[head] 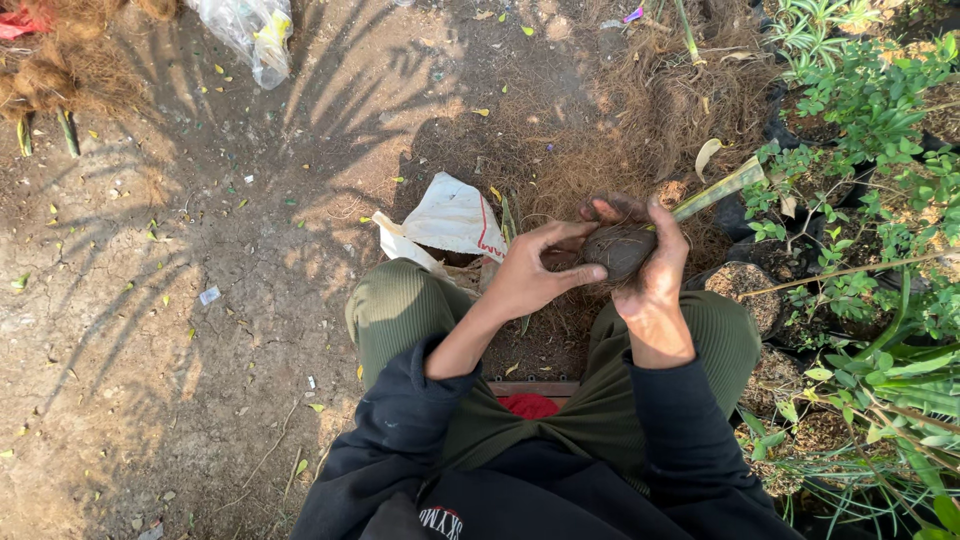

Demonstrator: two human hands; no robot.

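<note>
A round brown ball of roots and fibre [618, 250] sits at the bottom of a green plant stem [718, 190] that points up and to the right. My right hand [655, 255] is wrapped around the ball from the right side. My left hand [535, 268] touches the ball from the left, thumb and fingers pinching at its surface. Both hands are held above my knees in green trousers, over a heap of brown coconut fibre [600, 140].
A white sack [450, 220] lies on the dirt in front of my left knee. Potted green plants [870, 150] and black pots of soil [745, 290] crowd the right side. A clear plastic bag [255, 35] lies far left; more fibre [60, 75] at top left.
</note>
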